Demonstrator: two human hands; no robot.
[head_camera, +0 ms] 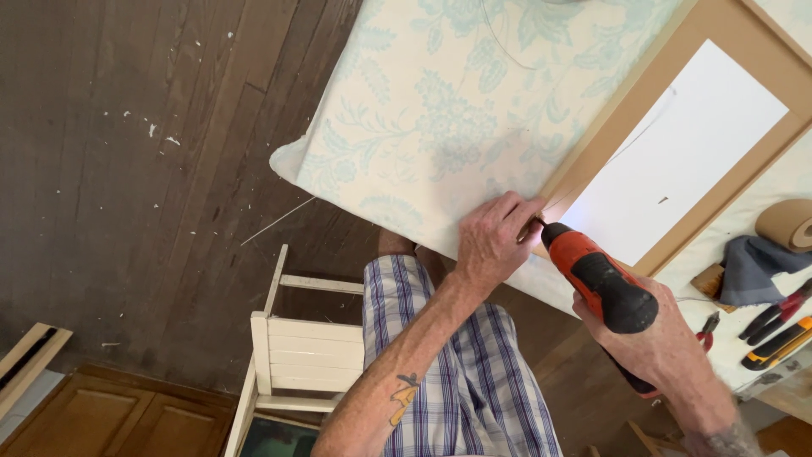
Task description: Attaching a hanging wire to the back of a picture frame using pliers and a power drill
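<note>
Shorts [474, 372], plaid, sit nearest, under both forearms, with a white chair [292, 355] left of them on the dark floor [127, 169]. Right hand [664, 343] has its grip closed around the handle of an orange-and-black drill [596, 279], whose nose points up-left at the corner of a wooden frame [630, 97]. Left hand [495, 241] rests just left of the drill tip, fingers pinched at that same corner, pressing on the floral cloth [440, 110] that covers the surface. Right of the drill grip lie pliers [709, 326], red-handled cutters [774, 309], a knife [778, 340], a grey rag [757, 264] and a tape roll [787, 224]. Beyond, the frame's white panel [685, 156] stretches away.
</note>
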